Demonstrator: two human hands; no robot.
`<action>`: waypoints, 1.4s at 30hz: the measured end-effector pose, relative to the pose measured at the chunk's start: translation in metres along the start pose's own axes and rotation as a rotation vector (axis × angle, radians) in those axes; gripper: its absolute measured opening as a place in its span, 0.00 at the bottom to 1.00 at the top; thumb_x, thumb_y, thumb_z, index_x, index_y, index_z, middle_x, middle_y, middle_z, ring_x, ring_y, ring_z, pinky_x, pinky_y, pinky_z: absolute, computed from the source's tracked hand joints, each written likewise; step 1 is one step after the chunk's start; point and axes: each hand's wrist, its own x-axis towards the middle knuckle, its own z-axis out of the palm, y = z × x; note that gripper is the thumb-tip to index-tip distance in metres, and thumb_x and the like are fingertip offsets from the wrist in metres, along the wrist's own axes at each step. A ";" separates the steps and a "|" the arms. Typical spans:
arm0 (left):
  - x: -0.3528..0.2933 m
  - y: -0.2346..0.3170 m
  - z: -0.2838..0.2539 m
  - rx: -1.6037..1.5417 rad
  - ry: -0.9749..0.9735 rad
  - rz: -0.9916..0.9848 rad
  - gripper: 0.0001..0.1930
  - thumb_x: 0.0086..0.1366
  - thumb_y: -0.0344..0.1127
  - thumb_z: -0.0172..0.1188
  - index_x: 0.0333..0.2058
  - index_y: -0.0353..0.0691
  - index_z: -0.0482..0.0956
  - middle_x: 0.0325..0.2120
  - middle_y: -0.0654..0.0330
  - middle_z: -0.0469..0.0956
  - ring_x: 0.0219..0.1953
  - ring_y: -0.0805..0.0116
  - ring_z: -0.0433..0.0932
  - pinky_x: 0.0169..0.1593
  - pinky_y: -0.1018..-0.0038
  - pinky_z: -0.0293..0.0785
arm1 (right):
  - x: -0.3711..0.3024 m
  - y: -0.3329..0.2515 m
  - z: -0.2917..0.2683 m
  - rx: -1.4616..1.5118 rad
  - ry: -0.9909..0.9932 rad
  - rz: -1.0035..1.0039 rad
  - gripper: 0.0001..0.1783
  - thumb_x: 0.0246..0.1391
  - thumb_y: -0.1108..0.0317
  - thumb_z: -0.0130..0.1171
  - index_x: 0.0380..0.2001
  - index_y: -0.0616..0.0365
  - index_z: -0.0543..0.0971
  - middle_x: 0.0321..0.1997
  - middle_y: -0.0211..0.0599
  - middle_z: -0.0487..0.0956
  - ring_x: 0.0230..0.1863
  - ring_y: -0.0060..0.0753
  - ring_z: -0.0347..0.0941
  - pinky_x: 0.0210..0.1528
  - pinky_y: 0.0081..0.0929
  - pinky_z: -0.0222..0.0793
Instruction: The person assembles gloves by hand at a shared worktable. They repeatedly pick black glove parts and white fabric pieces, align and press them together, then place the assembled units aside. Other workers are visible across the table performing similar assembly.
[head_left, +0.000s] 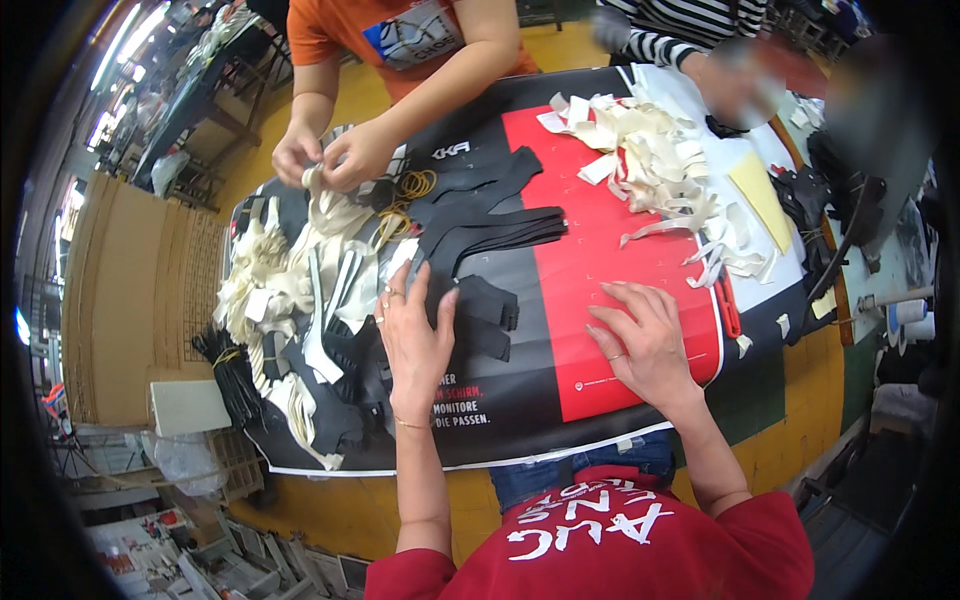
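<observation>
My left hand [412, 340] is at the middle of the table, its fingers spread, beside small black fabric pieces [487, 312]. Nothing shows in its grasp. My right hand [645, 350] hovers over or rests on the red part of the table cover [575, 385], fingers apart and holding nothing. Just beyond my left hand lies a fanned stack of black curved fabric pieces [490, 235]. Left of it are white strips [328, 310] and a heap of cream fabric strips [255, 265].
Across the table, a person in orange [400, 50] works a cream strip with both hands. Another in striped sleeves [690, 40] stands at the far right. A cream strip pile [640, 150], yellow rubber bands [405, 195], a red-handled tool [728, 308] and cardboard sheets [130, 300] surround the work.
</observation>
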 end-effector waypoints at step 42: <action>-0.088 0.085 0.009 -0.289 0.020 -0.009 0.17 0.59 0.28 0.67 0.48 0.34 0.78 0.52 0.46 0.76 0.54 0.47 0.74 0.57 0.58 0.68 | -0.018 0.158 -0.068 -0.186 0.565 0.784 0.17 0.62 0.66 0.58 0.52 0.60 0.78 0.47 0.49 0.80 0.47 0.47 0.78 0.48 0.38 0.74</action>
